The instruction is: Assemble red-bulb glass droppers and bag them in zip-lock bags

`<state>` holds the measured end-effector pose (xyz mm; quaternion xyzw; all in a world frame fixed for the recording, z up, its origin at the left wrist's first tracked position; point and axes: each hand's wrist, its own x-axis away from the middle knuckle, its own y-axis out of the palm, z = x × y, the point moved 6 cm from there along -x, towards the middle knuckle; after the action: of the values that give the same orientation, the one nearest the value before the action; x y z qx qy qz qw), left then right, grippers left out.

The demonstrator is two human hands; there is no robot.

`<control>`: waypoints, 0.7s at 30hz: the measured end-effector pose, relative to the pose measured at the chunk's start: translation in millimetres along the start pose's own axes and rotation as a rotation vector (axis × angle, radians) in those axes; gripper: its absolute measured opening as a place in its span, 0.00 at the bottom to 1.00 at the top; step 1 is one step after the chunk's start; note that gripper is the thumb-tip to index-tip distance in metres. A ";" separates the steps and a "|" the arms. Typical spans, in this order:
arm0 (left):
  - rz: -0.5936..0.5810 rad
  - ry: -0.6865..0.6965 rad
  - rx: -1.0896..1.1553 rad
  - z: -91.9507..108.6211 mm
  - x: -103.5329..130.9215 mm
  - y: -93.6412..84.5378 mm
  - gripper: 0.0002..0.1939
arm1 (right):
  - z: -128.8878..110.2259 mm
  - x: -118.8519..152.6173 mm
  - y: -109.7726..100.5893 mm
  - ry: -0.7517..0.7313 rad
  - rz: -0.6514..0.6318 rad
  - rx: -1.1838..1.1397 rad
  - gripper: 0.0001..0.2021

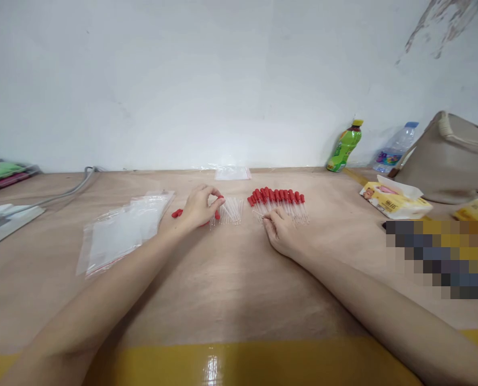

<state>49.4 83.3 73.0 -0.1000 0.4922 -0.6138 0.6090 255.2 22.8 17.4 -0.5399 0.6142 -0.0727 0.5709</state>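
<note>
My left hand [201,207] pinches a red rubber bulb [220,197] between thumb and fingertips, just above a row of thin clear tubes [233,210]. More loose red bulbs [177,213] lie beside and under that hand, partly covered by it. To the right, a fanned row of clear droppers with red bulbs [277,195] rests on the table, bulbs toward the wall. My right hand [281,230] is closed at the near ends of this row. A pale thin tube end shows by its fingertips, but whether they grip it is unclear.
Clear zip bags [120,233] lie in a stack on the left; another bag [233,173] lies by the wall. Farther right stand a green drink bottle [344,147], a water bottle [395,147], a tissue pack [395,199] and a beige bag [448,161]. A grey cable [68,191] runs at left.
</note>
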 end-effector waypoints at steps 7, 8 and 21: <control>-0.215 -0.070 0.590 8.4 74.9 20.7 0.12 | -26.9 4.6 5.4 -0.118 -0.095 -0.071 0.11; -0.258 -0.108 0.636 7.2 79.0 24.7 0.12 | -30.4 5.9 6.7 -0.135 -0.111 -0.071 0.11; -0.231 -0.098 0.639 2.3 79.3 34.0 0.08 | -42.1 9.2 6.3 -0.238 -0.138 -0.127 0.09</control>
<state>54.3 22.7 11.6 0.0115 0.2307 -0.7964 0.5589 220.8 -3.7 21.4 -0.6206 0.5071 -0.0083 0.5980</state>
